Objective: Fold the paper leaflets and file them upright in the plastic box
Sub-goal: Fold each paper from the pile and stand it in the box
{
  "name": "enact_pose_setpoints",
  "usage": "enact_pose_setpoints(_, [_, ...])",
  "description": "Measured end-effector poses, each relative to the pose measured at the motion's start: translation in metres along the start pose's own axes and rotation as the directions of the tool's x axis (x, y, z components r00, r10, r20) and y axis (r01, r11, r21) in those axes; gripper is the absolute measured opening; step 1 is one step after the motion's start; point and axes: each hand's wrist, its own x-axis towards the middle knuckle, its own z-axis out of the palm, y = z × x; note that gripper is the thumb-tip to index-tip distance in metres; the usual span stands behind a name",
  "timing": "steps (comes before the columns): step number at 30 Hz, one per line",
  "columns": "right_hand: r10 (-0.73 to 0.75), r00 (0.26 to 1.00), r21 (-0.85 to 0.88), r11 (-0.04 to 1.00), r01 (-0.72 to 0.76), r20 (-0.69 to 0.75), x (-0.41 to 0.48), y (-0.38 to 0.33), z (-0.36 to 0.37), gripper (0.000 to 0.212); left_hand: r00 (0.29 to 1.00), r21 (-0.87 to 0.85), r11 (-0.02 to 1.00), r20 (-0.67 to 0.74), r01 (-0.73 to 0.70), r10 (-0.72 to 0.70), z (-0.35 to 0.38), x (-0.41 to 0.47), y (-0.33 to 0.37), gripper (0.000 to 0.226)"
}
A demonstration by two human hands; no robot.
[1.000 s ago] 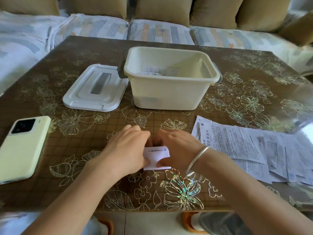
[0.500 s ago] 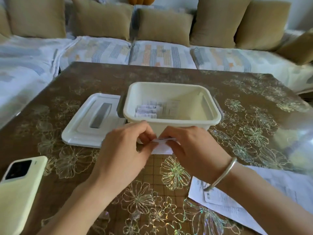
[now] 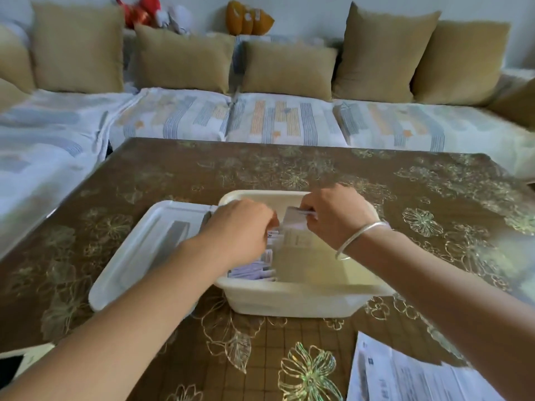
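Being pinched by the right hand [image 3: 333,219], the leaflet [image 3: 295,219] is best lowered upright against the row [image 3: 254,270] at the left of the box [image 3: 289,302]; what the left hand [image 3: 240,227] holds is hidden.

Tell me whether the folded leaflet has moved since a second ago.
Yes: the folded leaflet went from the table before the plastic box to over its opening, pinched by the right hand.

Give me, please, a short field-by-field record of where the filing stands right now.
container: plastic box on the table, uncovered
cover: lid lies flat left of the box
stored: filed leaflets stand along its left side
right: right hand pinches a folded leaflet above the box
left: left hand reaches into the box, fingers hidden
pending: unfolded leaflets at near right
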Motion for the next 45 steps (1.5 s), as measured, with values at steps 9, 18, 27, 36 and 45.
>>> enact_pose_setpoints(9, [-0.079, 0.99, -0.219, 0.97, 0.104, 0.117, 0.008, -0.009, 0.012, 0.024, 0.975, 0.151, 0.989, 0.22, -0.003, -0.031, 0.015, 0.02, -0.003, 0.032])
enact_pose_setpoints(18, [-0.113, 0.99, -0.178, 0.976, 0.128, 0.09, 0.013, -0.019, 0.016, 0.022, 0.963, 0.114, 0.993, 0.263, 0.026, -0.055, 0.014, 0.015, -0.003, 0.036])
enact_pose_setpoints(27, [-0.231, 0.966, -0.165, 0.955, 0.248, 0.113, 0.028, -0.038, 0.03, 0.023, 0.995, 0.104, 0.993, 0.093, -0.055, 0.046, -0.017, -0.003, -0.013, 0.032])
enact_pose_setpoints(36, [-0.295, 0.939, -0.217, 0.919, 0.33, 0.179, 0.027, -0.047, 0.034, 0.026, 0.899, -0.243, 0.97, -0.429, -0.022, -0.087, -0.011, -0.044, -0.049, 0.026])
enact_pose_setpoints(45, [-0.22, 0.965, -0.03, 0.974, 0.226, 0.145, 0.036, -0.056, 0.038, 0.019, 0.794, -0.456, 0.885, -0.569, -0.092, -0.211, 0.01, -0.063, -0.027, 0.025])
